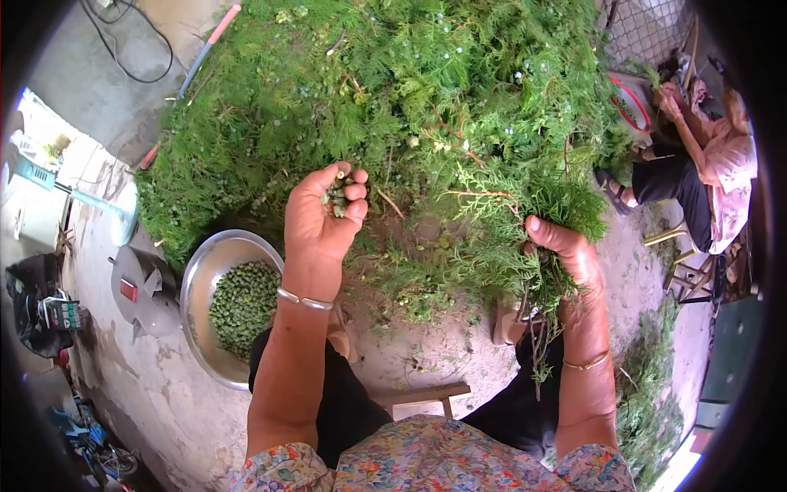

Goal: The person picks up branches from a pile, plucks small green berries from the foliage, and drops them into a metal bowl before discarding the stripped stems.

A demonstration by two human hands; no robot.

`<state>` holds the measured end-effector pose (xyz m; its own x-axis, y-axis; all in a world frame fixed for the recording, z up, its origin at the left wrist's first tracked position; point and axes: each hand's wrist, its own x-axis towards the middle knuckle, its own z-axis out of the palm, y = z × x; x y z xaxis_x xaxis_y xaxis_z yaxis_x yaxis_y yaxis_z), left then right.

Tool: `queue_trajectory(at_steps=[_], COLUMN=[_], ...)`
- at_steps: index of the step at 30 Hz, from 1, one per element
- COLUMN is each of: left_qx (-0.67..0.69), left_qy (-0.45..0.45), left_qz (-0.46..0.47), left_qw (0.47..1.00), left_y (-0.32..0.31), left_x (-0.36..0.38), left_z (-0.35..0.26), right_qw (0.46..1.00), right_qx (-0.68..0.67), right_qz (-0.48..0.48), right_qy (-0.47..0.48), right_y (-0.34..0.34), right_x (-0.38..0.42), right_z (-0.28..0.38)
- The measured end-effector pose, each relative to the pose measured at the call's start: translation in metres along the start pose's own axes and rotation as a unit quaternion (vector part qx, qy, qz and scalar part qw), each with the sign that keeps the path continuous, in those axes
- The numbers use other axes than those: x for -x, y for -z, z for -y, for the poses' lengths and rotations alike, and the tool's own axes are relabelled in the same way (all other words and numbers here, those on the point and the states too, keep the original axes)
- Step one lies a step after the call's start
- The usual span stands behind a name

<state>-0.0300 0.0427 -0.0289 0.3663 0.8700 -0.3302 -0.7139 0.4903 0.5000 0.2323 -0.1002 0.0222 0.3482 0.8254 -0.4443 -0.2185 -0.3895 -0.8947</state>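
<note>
My left hand (324, 209) is raised in the middle of the view, its fingers curled around several small green cones (336, 195). On the right, my right hand (561, 254) grips a leafy evergreen branch (525, 193), with its twiggy stem end pointing down toward my lap. Below and left of my left hand, a metal bowl (198, 287) holds a heap of green cones (244, 307). Ahead of both hands spreads a large pile of cut evergreen branches (393, 90), dotted with pale cones.
Another person (705, 164) sits at the right edge near a red-rimmed basin (630, 105). A standing fan (125, 213) and a round stool (138, 287) with a red phone-like object are at left. More branches (652, 402) lie at lower right.
</note>
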Motion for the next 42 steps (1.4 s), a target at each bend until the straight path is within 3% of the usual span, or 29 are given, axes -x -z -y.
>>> queue_trajectory(at_steps=[4, 6, 9, 11, 13, 14, 15, 16, 17, 22, 24, 26, 31, 36, 42], left_qx=[0.071, 0.084, -0.038, -0.158, -0.311, -0.313, -0.583, -0.779, -0.778, -0.730, -0.551, -0.446, -0.418, -0.412, -0.388], left_qy=[0.047, 0.038, -0.065, -0.176, -0.218, -0.222, -0.281, -0.304, -0.306, -0.183, -0.224, -0.186, -0.215, -0.158, -0.134], left_qz=[0.026, 0.151, 0.015, -0.135, -0.211, -0.209, -0.302, -0.360, -0.361, -0.306, -0.137, -0.045, 0.115, 0.139, 0.171], left_qw=[0.996, 0.984, 0.997, 0.962, 0.901, 0.900, 0.701, 0.415, 0.414, 0.583, 0.792, 0.874, 0.875, 0.887, 0.896], left_y=[-0.010, 0.014, 0.041, 0.066, 0.085, 0.113, 0.152, 0.156, 0.159, 0.117, 0.074, 0.029, -0.032, -0.033, -0.041], left_x=[0.018, 0.020, 0.048, 0.071, 0.099, 0.109, 0.112, 0.113, 0.114, 0.128, 0.119, 0.099, 0.060, 0.039, 0.052], left_z=[-0.011, -0.028, -0.066, -0.084, -0.099, -0.106, -0.113, -0.113, -0.115, -0.105, -0.078, -0.053, -0.011, -0.001, -0.001], right_qw=[0.994, 0.992, 0.988, 0.989, 0.986, 0.986, 0.987, 0.988, 0.990, 0.987, 0.983, 0.977, 0.978, 0.982, 0.983], right_qx=[0.018, 0.000, 0.053, 0.043, 0.024, 0.021, 0.012, 0.003, 0.009, 0.005, 0.020, 0.030, 0.048, 0.133, 0.111], right_qz=[0.025, 0.031, 0.065, 0.087, 0.123, 0.124, 0.124, 0.125, 0.104, 0.132, 0.139, 0.168, 0.147, 0.103, 0.108], right_qy=[0.102, 0.123, 0.126, 0.114, 0.106, 0.111, 0.099, 0.086, 0.097, 0.095, 0.115, 0.129, 0.139, 0.086, 0.099], right_y=[-0.007, -0.012, -0.017, -0.023, -0.024, -0.026, -0.028, -0.030, -0.028, -0.030, -0.031, -0.032, -0.031, -0.023, -0.025], right_x=[-0.008, -0.009, -0.010, -0.004, -0.005, -0.005, -0.003, -0.002, -0.008, -0.008, -0.008, -0.009, -0.012, -0.016, -0.017], right_z=[-0.009, -0.009, -0.010, -0.004, -0.005, -0.005, -0.005, -0.005, -0.014, -0.015, -0.015, -0.013, -0.011, -0.014, -0.017])
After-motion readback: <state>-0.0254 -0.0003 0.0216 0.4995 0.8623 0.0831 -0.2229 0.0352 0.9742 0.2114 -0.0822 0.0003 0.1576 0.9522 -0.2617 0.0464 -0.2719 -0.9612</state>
